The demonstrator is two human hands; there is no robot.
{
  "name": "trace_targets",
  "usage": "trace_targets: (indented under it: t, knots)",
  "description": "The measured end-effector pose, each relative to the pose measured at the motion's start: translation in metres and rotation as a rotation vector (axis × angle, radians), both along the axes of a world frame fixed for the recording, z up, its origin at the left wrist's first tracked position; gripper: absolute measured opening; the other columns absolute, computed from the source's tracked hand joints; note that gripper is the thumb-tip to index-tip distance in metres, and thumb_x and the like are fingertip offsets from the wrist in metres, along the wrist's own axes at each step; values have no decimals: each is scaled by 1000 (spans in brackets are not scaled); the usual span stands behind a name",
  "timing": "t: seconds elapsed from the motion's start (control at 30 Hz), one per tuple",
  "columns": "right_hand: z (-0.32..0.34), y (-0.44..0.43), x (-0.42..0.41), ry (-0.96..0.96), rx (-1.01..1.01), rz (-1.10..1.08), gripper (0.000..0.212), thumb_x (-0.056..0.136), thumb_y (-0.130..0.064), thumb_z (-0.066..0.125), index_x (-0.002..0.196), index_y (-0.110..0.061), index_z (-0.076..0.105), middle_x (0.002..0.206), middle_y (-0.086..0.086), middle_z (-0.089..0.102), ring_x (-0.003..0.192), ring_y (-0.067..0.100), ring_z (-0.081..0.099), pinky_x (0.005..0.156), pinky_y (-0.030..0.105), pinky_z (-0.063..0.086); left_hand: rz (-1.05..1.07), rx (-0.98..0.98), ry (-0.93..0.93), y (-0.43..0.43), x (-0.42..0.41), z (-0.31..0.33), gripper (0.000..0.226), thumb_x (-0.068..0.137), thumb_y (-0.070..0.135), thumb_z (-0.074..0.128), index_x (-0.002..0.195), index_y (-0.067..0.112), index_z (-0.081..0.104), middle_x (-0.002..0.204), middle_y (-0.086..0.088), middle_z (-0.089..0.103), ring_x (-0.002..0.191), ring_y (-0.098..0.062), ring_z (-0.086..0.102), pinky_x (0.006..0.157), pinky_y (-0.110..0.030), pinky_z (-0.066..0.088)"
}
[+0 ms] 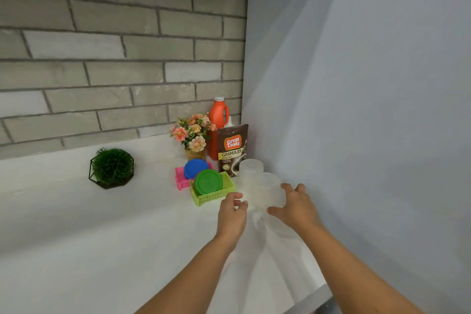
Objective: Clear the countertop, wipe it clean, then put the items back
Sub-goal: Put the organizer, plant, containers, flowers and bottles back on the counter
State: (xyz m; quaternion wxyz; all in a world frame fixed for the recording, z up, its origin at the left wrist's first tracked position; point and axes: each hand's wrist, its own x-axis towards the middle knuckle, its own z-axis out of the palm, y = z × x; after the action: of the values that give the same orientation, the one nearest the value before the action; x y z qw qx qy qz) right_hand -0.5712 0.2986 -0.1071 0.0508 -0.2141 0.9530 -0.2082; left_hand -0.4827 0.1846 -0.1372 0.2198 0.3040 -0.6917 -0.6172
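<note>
The white countertop fills the lower left of the frame, its items gathered at right of centre. The right hand cups the front clear container, thumb and fingers round its side. The left hand hovers just beside it, fingers loosely curled, holding nothing. Behind stand an orange bottle, a coffee pouch and a green basket.

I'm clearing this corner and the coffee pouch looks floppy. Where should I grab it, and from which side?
Probably pinch the Great Taste coffee pouch near its top, from above: it stands upright by the wall, a clear plastic container blocks its base, and the flower pot crowds its left.
</note>
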Motion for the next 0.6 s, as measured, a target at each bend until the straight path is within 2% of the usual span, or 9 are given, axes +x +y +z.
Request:
trace_targets:
  t: [0.07,0.13,0.27,0.33,0.47,0.6]
  knots:
    - [4,4,3,21,-3,-9,72,78,-45,66,137,-22,34,129,7,33,118,29,45,88,35,45,6,9,-9,3,0,1,15,94,17,47,109,20,51,107,-1,50,88,-13,48,71,-23,37]
    - [9,7,8,50,-21,-23,70,78,-45,65,137,-21,35,129,7,33,117,29,44,85,35,45,3,19,-27,6,0,1,16,95,17,46,111,19,51,104,0,49,89,-14,48,75,-23,36]
    - [22,12,19,85,-128,-43,70,77,-47,65,136,-21,36,127,7,35,114,28,48,81,35,45,-13,92,-30,11,-1,5,10,95,20,46,104,19,51,102,-2,53,90,-18,50,79,-28,42]
    - [30,11,26,67,-209,-42,72,76,-50,66,136,-23,36,127,6,36,113,28,51,82,36,46,-27,182,-22,14,1,12,12,97,23,42,104,17,50,98,-1,52,88,-19,51,74,-28,44]
    - [42,3,38,-9,-405,0,70,72,-48,71,132,-24,43,121,5,39,106,28,57,87,38,49,-57,361,76,11,10,31,30,99,33,37,116,11,49,111,-7,58,92,-21,58,70,-29,49]
    - [47,-13,54,-94,-583,63,67,71,-45,75,128,-25,47,115,4,42,108,27,55,95,42,47,-12,440,224,-5,35,51,27,98,28,42,117,12,52,100,-5,63,79,-16,60,62,-27,49]
